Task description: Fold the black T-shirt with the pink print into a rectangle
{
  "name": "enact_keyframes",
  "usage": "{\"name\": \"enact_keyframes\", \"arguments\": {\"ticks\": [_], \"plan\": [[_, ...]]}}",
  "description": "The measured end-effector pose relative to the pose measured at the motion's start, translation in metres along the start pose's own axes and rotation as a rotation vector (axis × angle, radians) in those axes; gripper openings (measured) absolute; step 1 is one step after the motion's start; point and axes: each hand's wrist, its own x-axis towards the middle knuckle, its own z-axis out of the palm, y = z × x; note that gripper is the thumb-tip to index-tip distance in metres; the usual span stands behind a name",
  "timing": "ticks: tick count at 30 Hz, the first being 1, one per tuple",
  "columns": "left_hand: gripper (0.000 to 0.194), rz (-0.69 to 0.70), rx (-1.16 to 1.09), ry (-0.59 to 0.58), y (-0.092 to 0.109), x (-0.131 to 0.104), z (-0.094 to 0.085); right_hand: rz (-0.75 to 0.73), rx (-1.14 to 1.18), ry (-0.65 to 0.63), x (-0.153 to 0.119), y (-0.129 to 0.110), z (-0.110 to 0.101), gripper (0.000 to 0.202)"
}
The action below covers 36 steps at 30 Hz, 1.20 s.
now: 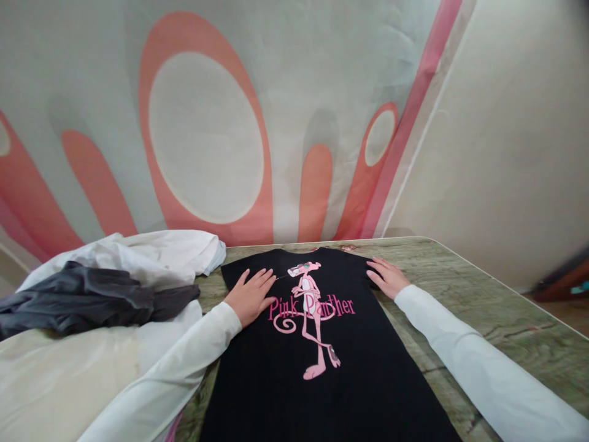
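Note:
A black T-shirt (368, 374) lies spread flat on the table, its neckline toward the wall and its lower part running out of view at the bottom. On its front is a pink panther figure with the words "Pink Panther". My left hand (251, 298) rests flat on the shirt's left chest, fingers stretched out beside the print. At the right sleeve, my right hand (389, 277) lies palm down with its fingertips on the cloth and its fingers extended. Neither hand grips anything.
The table (478, 301) has a wood-like top with a pale edge. Left of the shirt is a heap with a dark grey garment (101, 298) and white cloth (151, 255). A wall covering (207, 135) with orange and white shapes rises behind the table.

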Motion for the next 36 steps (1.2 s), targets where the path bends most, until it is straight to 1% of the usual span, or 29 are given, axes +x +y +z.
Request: {"name": "enact_keyframes", "arguments": {"ticks": [2, 3, 5, 7, 8, 11, 14, 18, 21, 23, 27, 30, 32, 34, 36], "plan": [[0.046, 0.019, -0.015, -0.03, 0.008, -0.002, -0.009, 0.003, -0.001, 0.021, -0.002, -0.002, -0.003, 0.048], [0.046, 0.031, -0.039, -0.053, 0.013, -0.003, -0.013, 0.037, -0.005, 0.039, -0.002, -0.002, -0.006, 0.048], [0.05, 0.049, -0.111, -0.098, 0.023, -0.005, -0.018, 0.157, -0.013, 0.083, -0.002, 0.0, -0.01, 0.047], [0.06, 0.049, -0.183, -0.134, 0.031, -0.006, -0.018, 0.271, -0.004, 0.104, 0.0, 0.005, -0.014, 0.047], [0.065, 0.043, -0.207, -0.15, 0.033, -0.007, -0.016, 0.305, 0.011, 0.101, 0.0, 0.007, -0.015, 0.048], [0.076, 0.024, -0.237, -0.183, 0.036, -0.008, -0.009, 0.329, 0.09, 0.073, 0.001, 0.011, -0.015, 0.056], [0.077, 0.021, -0.241, -0.191, 0.035, -0.008, -0.004, 0.306, 0.184, 0.062, 0.002, 0.005, -0.01, 0.056], [0.077, 0.018, -0.244, -0.19, 0.035, -0.008, -0.004, 0.249, 0.248, 0.066, 0.004, -0.005, -0.004, 0.041], [0.077, 0.014, -0.244, -0.184, 0.036, -0.009, -0.004, 0.209, 0.294, 0.083, 0.005, -0.008, -0.003, 0.034], [0.077, 0.009, -0.239, -0.174, 0.036, -0.009, -0.004, 0.172, 0.298, 0.127, 0.005, -0.008, -0.004, 0.031], [0.076, 0.011, -0.232, -0.145, 0.036, -0.007, 0.0, 0.092, 0.292, 0.259, 0.007, -0.005, -0.002, 0.025], [0.075, 0.009, -0.237, -0.12, 0.037, -0.006, 0.004, 0.04, 0.362, 0.31, 0.009, -0.002, 0.003, 0.026], [0.075, 0.005, -0.242, -0.116, 0.037, -0.006, 0.004, 0.043, 0.384, 0.326, 0.01, 0.0, 0.005, 0.027], [0.076, 0.004, -0.245, -0.124, 0.038, -0.006, 0.002, 0.05, 0.352, 0.344, 0.009, 0.001, 0.005, 0.03], [0.077, 0.0, -0.245, -0.142, 0.04, -0.007, -0.001, 0.003, 0.273, 0.35, 0.008, -0.001, 0.003, 0.034]]}}
